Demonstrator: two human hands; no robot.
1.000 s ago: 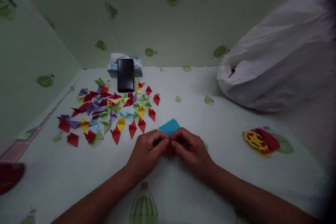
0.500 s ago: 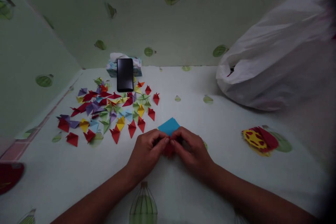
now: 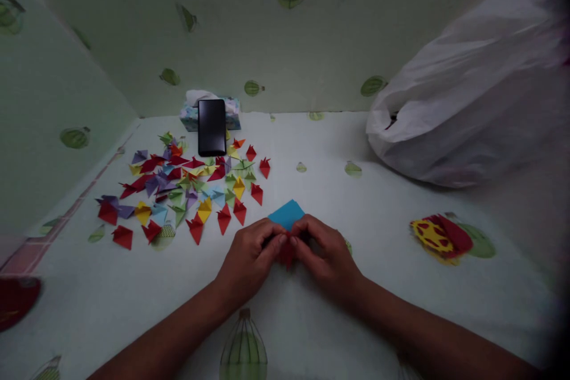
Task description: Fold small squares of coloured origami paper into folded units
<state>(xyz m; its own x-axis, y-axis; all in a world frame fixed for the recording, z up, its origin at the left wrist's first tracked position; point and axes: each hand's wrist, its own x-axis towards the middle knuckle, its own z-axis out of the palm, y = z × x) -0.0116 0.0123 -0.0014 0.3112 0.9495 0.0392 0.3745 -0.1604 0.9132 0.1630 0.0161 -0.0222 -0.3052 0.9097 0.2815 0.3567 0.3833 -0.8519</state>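
A small piece of folded red paper (image 3: 287, 255) is pinched between my two hands, mostly hidden by the fingers. My left hand (image 3: 252, 252) grips it from the left, thumb and forefinger pressed together. From the right, my right hand (image 3: 327, 255) pinches the same paper, its fingertips close to the left ones. Just beyond the fingertips lies blue square paper (image 3: 287, 214), its near part covered by the hands. To the left, many small folded paper cranes (image 3: 195, 228) in red, yellow, green, purple and blue are spread over the surface.
A black phone (image 3: 212, 127) leans against a tissue box (image 3: 189, 119) behind the cranes. At right stands a large white plastic bag (image 3: 445, 119). Red and yellow cut-out pieces (image 3: 439, 237) lie nearer on that side. A dark red object (image 3: 18, 303) enters at left.
The fingers shift very slightly at the red paper, and its lower tip shows a little more sharply. Everything else stays where it was.
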